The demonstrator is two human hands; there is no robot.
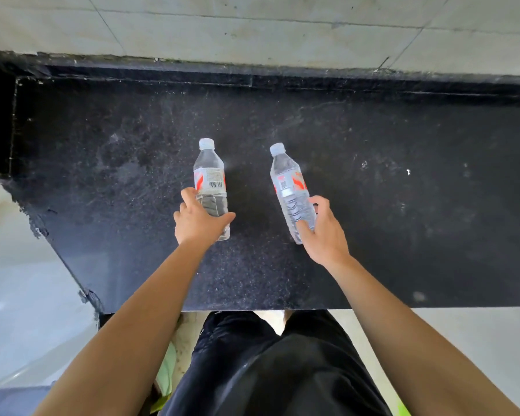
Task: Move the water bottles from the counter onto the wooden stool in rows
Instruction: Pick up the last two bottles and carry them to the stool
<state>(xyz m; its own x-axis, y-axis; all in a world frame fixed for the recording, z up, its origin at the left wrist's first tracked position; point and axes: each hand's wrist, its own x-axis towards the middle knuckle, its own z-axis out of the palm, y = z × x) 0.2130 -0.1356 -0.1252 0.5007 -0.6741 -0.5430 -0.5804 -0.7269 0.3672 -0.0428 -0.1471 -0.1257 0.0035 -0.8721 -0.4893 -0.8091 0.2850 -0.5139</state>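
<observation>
Bench: black, speckled, against a tiled wall.
Left hand: our fingers grip one bottle.
Right hand: fingers grip the tilted bottle.

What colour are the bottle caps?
Pale, whitish caps on both bottles, clearest in the head view.

Bright even daylight, soft faint shadows, wide-angle bending at edges, slightly soft focus

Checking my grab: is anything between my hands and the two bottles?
Nothing visible. The left hand grips the left bottle, the right hand grips the right bottle, both over the counter. The stool is out of view.
</observation>
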